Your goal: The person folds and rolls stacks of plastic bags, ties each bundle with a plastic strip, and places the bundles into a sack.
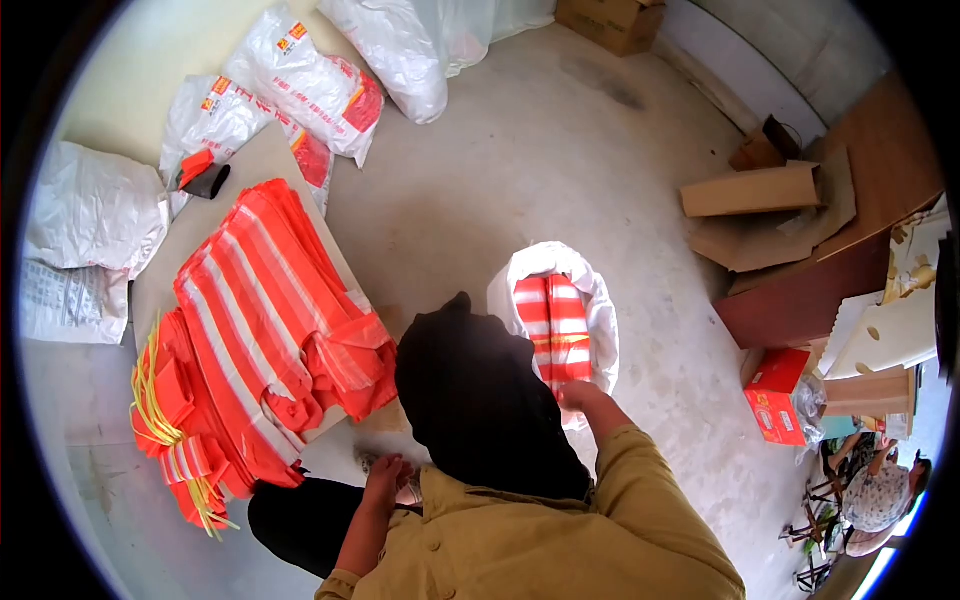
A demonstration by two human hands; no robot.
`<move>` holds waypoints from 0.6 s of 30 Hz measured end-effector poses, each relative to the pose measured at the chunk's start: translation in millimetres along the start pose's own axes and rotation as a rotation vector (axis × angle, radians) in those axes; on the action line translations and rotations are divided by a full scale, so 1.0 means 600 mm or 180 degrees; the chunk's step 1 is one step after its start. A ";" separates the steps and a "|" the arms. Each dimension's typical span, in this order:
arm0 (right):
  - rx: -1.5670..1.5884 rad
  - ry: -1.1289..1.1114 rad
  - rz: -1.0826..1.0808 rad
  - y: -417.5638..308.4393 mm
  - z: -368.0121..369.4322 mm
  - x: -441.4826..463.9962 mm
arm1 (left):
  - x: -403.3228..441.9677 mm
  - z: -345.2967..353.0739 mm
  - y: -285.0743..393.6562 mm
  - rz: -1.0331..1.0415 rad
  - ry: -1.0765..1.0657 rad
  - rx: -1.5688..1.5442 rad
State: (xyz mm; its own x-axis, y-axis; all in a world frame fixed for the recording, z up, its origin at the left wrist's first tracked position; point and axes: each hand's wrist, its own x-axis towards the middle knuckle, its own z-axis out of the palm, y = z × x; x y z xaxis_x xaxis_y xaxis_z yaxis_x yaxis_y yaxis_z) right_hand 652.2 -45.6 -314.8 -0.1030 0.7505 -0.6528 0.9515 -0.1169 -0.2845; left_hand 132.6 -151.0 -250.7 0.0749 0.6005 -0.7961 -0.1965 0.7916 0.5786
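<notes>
Two red-printed sacks (305, 85) past table's (262, 165) far edge; open carton (755, 190) right; one co-worker (878, 500) far right. Black shape (480, 390) blocks middle. Striped fabric pile (270, 290), red and white, covers table's near end. Two matching rolls (550, 310), yellow-tied, inside one white sack (603, 320) on floor. Right hand (576, 394) at sack's near rim, left hand (388, 476) beside table's near edge; cannot tell either's grip.

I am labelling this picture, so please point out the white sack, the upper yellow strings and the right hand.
White sack (604, 325): head view, right side of its rim.
Upper yellow strings (158, 428): head view, gathered lower part.
Right hand (577, 396): head view, middle of the hand.
</notes>
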 end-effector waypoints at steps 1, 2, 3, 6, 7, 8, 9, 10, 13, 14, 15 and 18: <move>-0.0127 0.0162 0.0048 0.001 -0.007 0.014 | 0.007 -0.007 -0.004 -0.0001 -0.0082 -0.0012; -0.0251 0.0320 0.0099 0.004 -0.015 0.029 | 0.010 -0.012 -0.011 -0.0010 -0.0020 -0.0022; -0.0228 0.0360 0.0073 -0.037 -0.092 0.002 | 0.002 -0.005 -0.007 -0.0025 0.0042 -0.0032; 0.0450 0.1534 0.0451 -0.048 -0.118 0.035 | -0.001 0.004 -0.006 -0.0063 0.0134 -0.0024; 0.0353 0.1505 0.0489 -0.064 -0.141 0.032 | 0.003 0.001 -0.007 -0.0063 0.0154 -0.0018; 0.0257 0.1473 0.0525 -0.075 -0.152 0.033 | 0.005 -0.003 -0.008 -0.0053 0.0067 -0.0006; 0.0003 0.1118 0.0380 -0.053 -0.126 0.060 | 0.006 -0.008 -0.011 -0.0041 -0.0021 0.0004; -0.0007 0.1141 0.0393 -0.048 -0.116 0.070 | 0.005 -0.011 -0.009 -0.0024 -0.0108 0.0010; 0.0411 0.1291 0.0432 -0.053 -0.107 0.090 | -0.007 0.005 -0.001 -0.0076 0.0225 0.0104; 0.0674 0.1202 0.0653 -0.052 -0.112 0.091 | 0.000 -0.001 -0.010 -0.0143 0.0170 0.0107; 0.0926 0.1107 0.0849 -0.077 -0.149 0.066 | 0.018 -0.008 -0.024 -0.0195 0.0129 0.0094; -0.0017 0.1092 0.0495 -0.089 -0.146 0.071 | 0.019 0.010 -0.022 -0.0092 0.0385 0.0128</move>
State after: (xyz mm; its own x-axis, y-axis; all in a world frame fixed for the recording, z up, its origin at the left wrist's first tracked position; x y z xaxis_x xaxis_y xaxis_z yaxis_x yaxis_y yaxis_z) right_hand 622.6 49.4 -265.8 0.1451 0.8984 -0.4145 0.9497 -0.2439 -0.1962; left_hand 142.2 -154.0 -266.0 -0.0389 0.5612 -0.8268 -0.1566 0.8137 0.5597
